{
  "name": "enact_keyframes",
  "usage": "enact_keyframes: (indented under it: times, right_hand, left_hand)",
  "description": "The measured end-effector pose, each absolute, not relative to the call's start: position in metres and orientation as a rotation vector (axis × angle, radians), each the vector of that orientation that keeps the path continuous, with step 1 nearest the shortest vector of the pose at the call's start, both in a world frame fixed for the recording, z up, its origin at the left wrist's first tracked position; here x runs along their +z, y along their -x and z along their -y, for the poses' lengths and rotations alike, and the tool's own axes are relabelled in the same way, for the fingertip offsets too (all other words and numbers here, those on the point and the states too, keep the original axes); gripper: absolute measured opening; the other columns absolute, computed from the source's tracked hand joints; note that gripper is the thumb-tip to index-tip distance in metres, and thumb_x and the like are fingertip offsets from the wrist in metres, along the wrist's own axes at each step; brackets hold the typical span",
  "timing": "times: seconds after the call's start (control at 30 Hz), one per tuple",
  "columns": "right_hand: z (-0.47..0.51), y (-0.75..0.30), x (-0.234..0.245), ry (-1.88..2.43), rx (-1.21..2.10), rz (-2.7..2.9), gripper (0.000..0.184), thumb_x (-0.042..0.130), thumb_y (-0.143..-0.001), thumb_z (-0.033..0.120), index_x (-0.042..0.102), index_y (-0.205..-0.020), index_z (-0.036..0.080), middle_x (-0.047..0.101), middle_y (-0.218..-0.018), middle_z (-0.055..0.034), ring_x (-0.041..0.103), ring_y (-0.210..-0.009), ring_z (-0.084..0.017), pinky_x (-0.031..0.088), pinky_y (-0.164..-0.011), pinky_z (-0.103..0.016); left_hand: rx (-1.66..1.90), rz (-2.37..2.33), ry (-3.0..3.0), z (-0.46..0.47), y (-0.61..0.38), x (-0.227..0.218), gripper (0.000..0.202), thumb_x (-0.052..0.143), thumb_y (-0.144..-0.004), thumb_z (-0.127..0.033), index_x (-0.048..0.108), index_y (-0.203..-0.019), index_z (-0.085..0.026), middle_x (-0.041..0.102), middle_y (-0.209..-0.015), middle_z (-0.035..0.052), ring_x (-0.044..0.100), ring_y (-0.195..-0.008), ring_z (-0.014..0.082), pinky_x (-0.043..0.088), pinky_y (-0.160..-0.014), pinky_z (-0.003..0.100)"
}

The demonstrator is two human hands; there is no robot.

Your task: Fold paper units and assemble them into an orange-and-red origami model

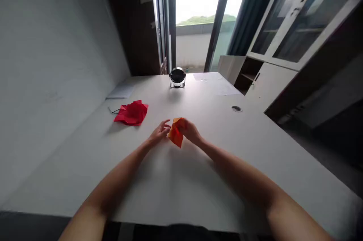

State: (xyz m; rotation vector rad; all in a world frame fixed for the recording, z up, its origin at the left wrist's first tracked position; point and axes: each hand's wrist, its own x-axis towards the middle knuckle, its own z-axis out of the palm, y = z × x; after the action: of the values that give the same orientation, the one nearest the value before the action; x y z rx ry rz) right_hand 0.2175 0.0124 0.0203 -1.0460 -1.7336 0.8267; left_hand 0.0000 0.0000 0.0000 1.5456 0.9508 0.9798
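Note:
An orange sheet of paper, creased and folded over, is held above the white table. My right hand grips it from the right, the fingers partly hidden behind the sheet. Just left of the paper is my left hand, its fingers apart and curved toward the sheet's edge; whether a fingertip touches it I cannot tell. Farther left lies a crumpled piece of red paper on the tabletop, with a thin dark wire-like loop sticking out beside it.
A round black device on a silver stand stands at the table's far end. White sheets lie at the back right, another sheet at the back left. A round cable hole is at right. A wall borders the left side.

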Motion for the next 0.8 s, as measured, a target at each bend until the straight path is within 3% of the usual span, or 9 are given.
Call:
enact_keyframes:
  times: [0.1,0.2,0.37,0.47,0.67,0.8]
  right_hand:
    - [-0.009,-0.216,0.019,1.068,0.786,1.778,0.011,0.055,-0.080,0.029,0.056,-0.084,0.019,0.065,-0.073,0.0013,0.053,-0.063,-0.014,0.042,-0.059,-0.025]
    - [-0.005,-0.214,0.020,1.051,0.725,1.855,0.005,0.054,-0.080,0.026,0.054,-0.081,0.021,0.063,-0.070,0.0028,0.051,-0.061,-0.013,0.040,-0.059,-0.024]
    - [0.000,-0.214,0.026,1.064,0.594,1.947,0.003,0.055,-0.079,0.021,0.053,-0.080,0.021,0.061,-0.072,0.0013,0.049,-0.061,-0.012,0.038,-0.060,-0.023]
    - [0.003,-0.214,0.029,1.078,0.470,2.031,0.003,0.055,-0.080,0.021,0.054,-0.083,0.020,0.062,-0.080,-0.0010,0.049,-0.062,-0.012,0.037,-0.061,-0.023]
    - [0.008,-0.213,0.028,1.138,0.259,2.201,0.006,0.052,-0.084,0.022,0.056,-0.088,0.021,0.065,-0.092,-0.0039,0.052,-0.064,-0.013,0.033,-0.059,-0.023]
    - [0.006,-0.215,0.027,1.276,0.134,2.149,0.008,0.049,-0.087,0.024,0.056,-0.089,0.021,0.066,-0.083,-0.0040,0.052,-0.061,-0.014,0.028,-0.057,-0.024]
  left_hand:
    - [0.977,-0.974,-1.652,0.009,-0.009,0.005,0.085,0.069,-0.084,-0.052,0.030,-0.155,-0.025,0.053,-0.136,0.0157,0.063,-0.102,0.0224,0.053,-0.080,0.032]
    - [0.908,-1.088,-1.801,0.018,-0.016,0.014,0.091,0.071,-0.083,-0.049,0.024,-0.158,-0.024,0.058,-0.132,0.0145,0.064,-0.099,0.0223,0.053,-0.082,0.033]
    - [0.804,-1.401,-1.997,0.030,-0.022,0.032,0.071,0.050,-0.096,-0.049,0.026,-0.158,-0.025,0.068,-0.119,0.0095,0.066,-0.085,0.0209,0.050,-0.081,0.033]
    - [0.768,-1.543,-2.062,0.034,-0.025,0.038,0.064,0.042,-0.098,-0.050,0.030,-0.157,-0.025,0.069,-0.120,0.0101,0.068,-0.091,0.0248,0.048,-0.083,0.033]
    - [0.708,-1.684,-2.034,0.035,-0.026,0.042,0.060,0.042,-0.097,-0.033,0.034,-0.155,-0.023,0.074,-0.102,0.0088,0.068,-0.086,0.0242,0.045,-0.077,0.029]
    - [0.734,-1.688,-1.966,0.036,-0.026,0.041,0.067,0.048,-0.092,-0.029,0.032,-0.156,-0.022,0.074,-0.088,0.0060,0.067,-0.076,0.0222,0.046,-0.074,0.028]
